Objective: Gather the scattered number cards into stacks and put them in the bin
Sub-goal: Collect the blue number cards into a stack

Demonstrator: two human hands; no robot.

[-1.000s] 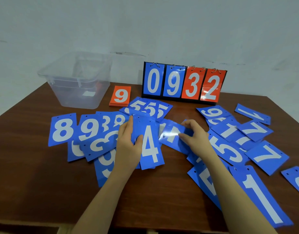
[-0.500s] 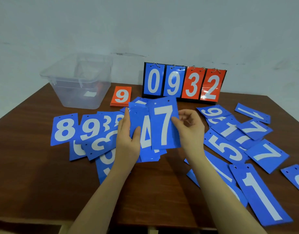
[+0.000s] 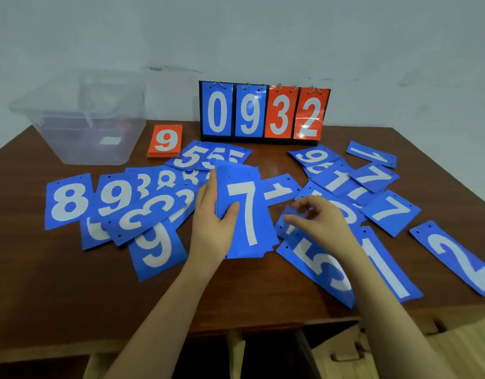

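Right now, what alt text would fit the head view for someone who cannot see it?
A person's left hand grips a stack of blue cards topped by a 7, while the right hand reaches over loose blue cards on a brown table. Behind stand a clear bin, an orange stack and a scoreboard reading 0932.

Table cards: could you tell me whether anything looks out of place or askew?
Yes: loose blue cards lie scattered, overlapping at odd angles across the table, some upside down. Only the orange stack lies square.
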